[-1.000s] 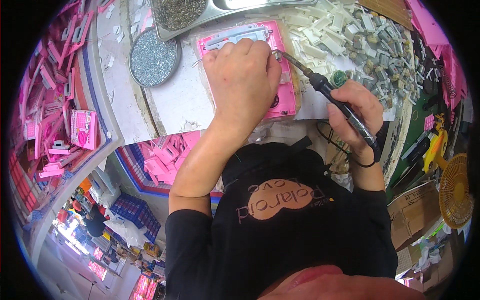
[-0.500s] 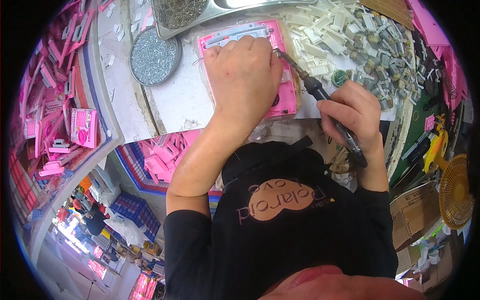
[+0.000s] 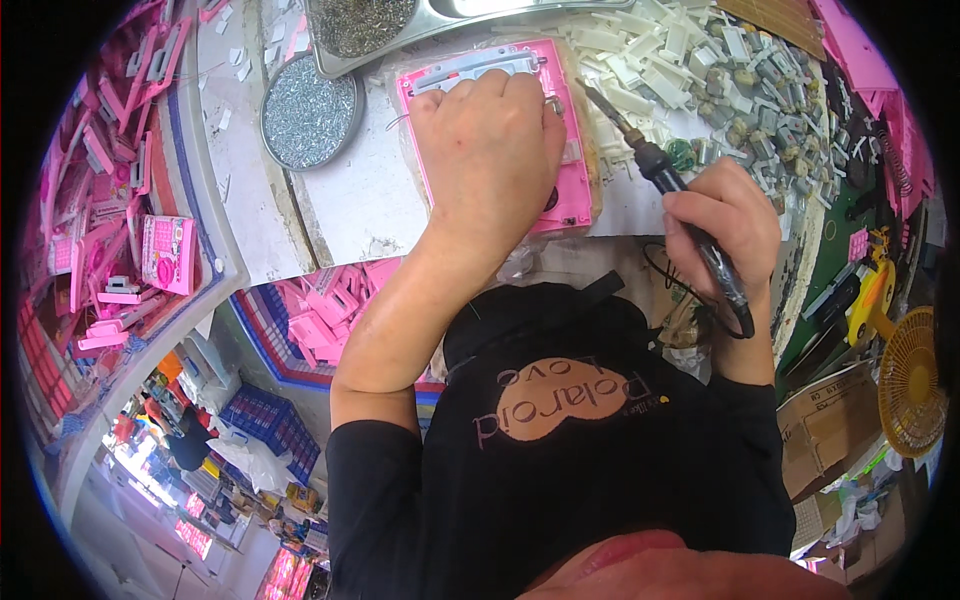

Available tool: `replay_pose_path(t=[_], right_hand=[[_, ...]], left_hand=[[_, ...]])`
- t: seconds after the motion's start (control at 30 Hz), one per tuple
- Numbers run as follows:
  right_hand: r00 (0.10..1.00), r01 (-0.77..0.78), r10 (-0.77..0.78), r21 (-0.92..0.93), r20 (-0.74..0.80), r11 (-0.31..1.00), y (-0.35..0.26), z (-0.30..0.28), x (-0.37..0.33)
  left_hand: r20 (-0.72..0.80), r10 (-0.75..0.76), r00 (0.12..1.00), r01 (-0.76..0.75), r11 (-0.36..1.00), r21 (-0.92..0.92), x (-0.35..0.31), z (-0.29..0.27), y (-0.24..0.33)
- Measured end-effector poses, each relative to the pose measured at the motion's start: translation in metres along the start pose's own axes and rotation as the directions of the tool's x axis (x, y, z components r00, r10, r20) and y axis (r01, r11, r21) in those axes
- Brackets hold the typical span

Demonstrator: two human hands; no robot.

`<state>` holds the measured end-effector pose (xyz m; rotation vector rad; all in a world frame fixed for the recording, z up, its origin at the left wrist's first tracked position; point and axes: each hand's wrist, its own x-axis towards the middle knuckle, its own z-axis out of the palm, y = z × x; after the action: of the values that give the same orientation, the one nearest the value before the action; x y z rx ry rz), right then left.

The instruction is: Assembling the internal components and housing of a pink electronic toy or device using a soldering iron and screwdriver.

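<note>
In front of me a pink plastic casing [image 3: 568, 190] with a grey strip along its far side lies on a clear plastic sheet. My left hand [image 3: 487, 150] is closed over the casing, knuckles up. Its fingertips are hidden, and what they grip I cannot make out. A small shiny metal piece [image 3: 553, 104] shows by the left thumb, and a thin wire sticks out beyond the hand's other side. My right hand [image 3: 728, 222] is wrapped round the dark handle of a soldering iron [image 3: 658, 166]. The iron's tip points far-left, apart from the casing, over white parts.
White plastic parts [image 3: 630, 75] and small grey motor-like parts [image 3: 775, 130] are heaped at the right. A round dish [image 3: 312, 112] of small metal screws stands left, below a metal tray [image 3: 425, 22]. Pink casings [image 3: 110, 220] fill the far left. A yellow fan [image 3: 912, 380] stands right.
My right hand has drawn the soldering iron back to the right and slightly nearer me, its tip leaving the spot by my left thumb. The left hand has barely moved.
</note>
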<state>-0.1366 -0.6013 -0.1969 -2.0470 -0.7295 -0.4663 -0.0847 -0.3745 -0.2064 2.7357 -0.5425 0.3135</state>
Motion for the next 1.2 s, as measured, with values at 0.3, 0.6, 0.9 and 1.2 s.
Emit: replay_pose_path(t=[0.3,0.6,0.9,1.2], right_hand=[[0.999,-0.012,0.015,0.065,-0.049,0.998,-0.002,-0.002,-0.001],[0.999,-0.005,0.009,0.067,-0.054,0.998,-0.002,-0.003,-0.004],[0.998,0.005,-0.001,0.063,-0.064,0.998,0.0,-0.004,-0.006],[0.998,0.004,-0.001,0.057,-0.055,0.998,-0.002,-0.005,-0.005]], left_hand=[[0.011,-0.002,1.0,0.001,0.999,0.041,0.0,-0.001,0.0],[-0.039,0.029,0.999,-0.029,1.0,-0.001,0.0,0.0,0.001],[0.034,-0.002,0.999,0.0,0.998,0.064,0.001,-0.005,0.002],[0.021,0.004,1.0,-0.005,1.0,0.023,-0.001,-0.01,0.002]])
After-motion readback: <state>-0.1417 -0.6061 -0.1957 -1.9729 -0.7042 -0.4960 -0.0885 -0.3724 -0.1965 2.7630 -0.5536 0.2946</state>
